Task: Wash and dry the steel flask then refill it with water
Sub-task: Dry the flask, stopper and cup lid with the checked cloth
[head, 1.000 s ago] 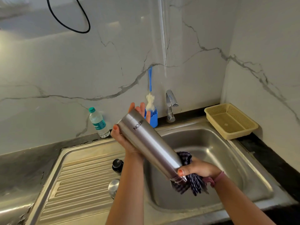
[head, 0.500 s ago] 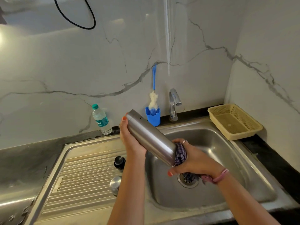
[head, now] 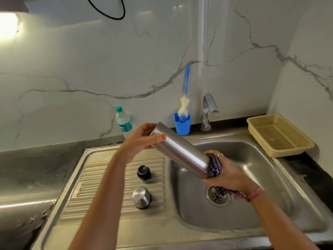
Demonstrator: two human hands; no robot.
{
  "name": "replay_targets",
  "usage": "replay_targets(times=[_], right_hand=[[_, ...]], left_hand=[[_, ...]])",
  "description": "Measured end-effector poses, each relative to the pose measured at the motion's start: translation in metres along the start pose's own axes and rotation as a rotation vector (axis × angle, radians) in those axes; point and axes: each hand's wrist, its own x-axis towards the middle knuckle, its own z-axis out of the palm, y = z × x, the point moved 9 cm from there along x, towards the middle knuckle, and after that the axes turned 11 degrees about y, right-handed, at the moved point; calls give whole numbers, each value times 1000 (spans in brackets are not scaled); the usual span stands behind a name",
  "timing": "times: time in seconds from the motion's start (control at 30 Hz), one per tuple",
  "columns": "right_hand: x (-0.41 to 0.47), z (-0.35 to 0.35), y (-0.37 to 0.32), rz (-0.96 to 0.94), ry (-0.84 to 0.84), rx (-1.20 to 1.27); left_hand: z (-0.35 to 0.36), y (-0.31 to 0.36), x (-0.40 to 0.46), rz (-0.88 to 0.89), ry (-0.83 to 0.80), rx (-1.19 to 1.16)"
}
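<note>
While the left hand [head: 142,139] grips the base of the steel flask [head: 180,152], tilted above the sink [head: 270,210], the right hand [head: 227,174] clutches a checked cloth [head: 215,167] around its lower end. On the drainboard [head: 108,188] stand a black stopper [head: 143,172] and a steel cap [head: 142,197]. Behind are a water bottle [head: 123,121], blue brush holder [head: 182,124], tap [head: 208,110] and yellow basket [head: 280,135].

White marble-look wall panels [head: 90,69] with grey veins meet in a corner at 2 o'clock. A black cable loop [head: 108,9] hangs at 12 o'clock. Bright light glare [head: 8,24] sits at 10 o'clock. A dark stone countertop [head: 27,165] spreads at 8 o'clock.
</note>
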Motion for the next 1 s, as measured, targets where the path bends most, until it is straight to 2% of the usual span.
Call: replay_targets(times=[0.27, 0.37, 0.43, 0.7, 0.77, 0.9, 1.0], right_hand=[[20, 26, -19, -86, -214, -234], [27, 40, -28, -114, -264, -328], [31, 48, -31, -124, -277, -361], [45, 62, -39, -67, -224, -212], [48, 64, -31, 35, -237, -55], [46, 65, -11, 241, -174, 215], [42, 74, 3, 338, -108, 350]], left_hand=[[-31, -27, -1, -6, -341, 926], [-28, -42, -4, 0, -436, 1077], [-26, -49, -5, 52, -438, 1144], [-59, -52, -22, 434, -2, 1287], [-74, -64, -24, 419, 74, 1220], [-113, -90, -35, 307, 283, 925], [-140, -122, -48, 155, 451, 712]])
